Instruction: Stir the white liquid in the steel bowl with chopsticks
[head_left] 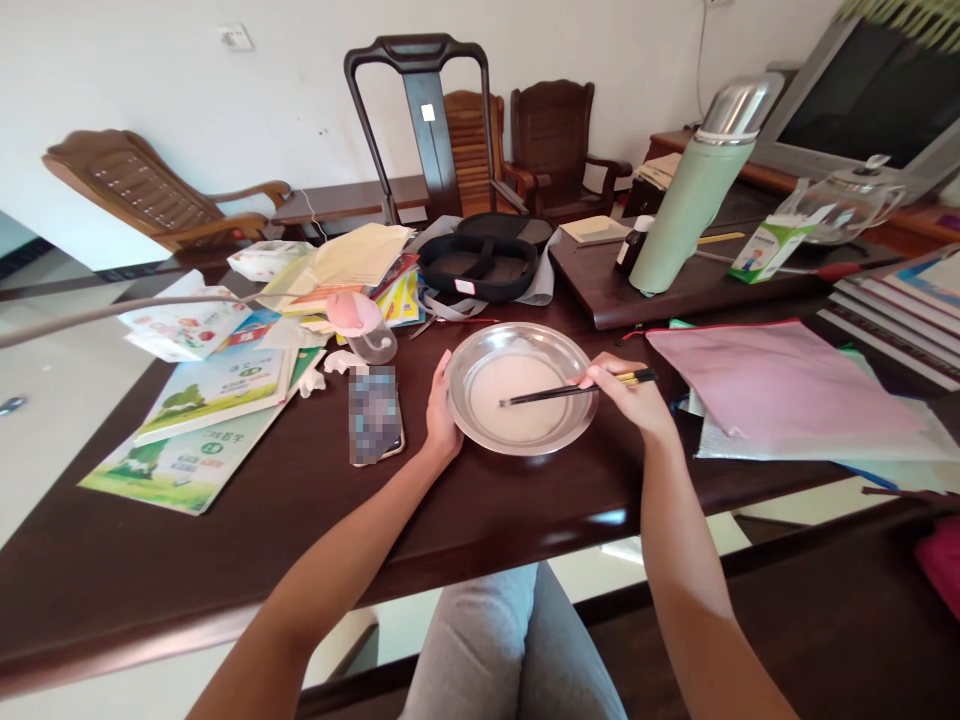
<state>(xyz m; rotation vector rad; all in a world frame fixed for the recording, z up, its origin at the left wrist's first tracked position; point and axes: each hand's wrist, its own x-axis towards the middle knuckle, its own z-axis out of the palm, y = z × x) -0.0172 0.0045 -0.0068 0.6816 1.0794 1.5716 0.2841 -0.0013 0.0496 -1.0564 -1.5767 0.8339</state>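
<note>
Fingers of the right hand (626, 392) pinch tight on black chopsticks (577, 389), and the tips rest in the white stuff in the metal plate (480, 425). Left hand (441, 412) fingers press flat on the plate's left rim. That plate sits on the dark table (300, 520), just beside a phone (373, 414). Books (217, 400) lie farther left, and a pink folder (780, 385) lies to the right.

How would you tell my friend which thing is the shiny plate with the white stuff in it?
Find the dark wooden table and look at the middle of its near edge, between the person's two hands. The metal plate sits there, with the left hand on its rim and the right hand holding dark chopsticks over it. It is the only round, silvery dish, holding pale white stuff.
</note>
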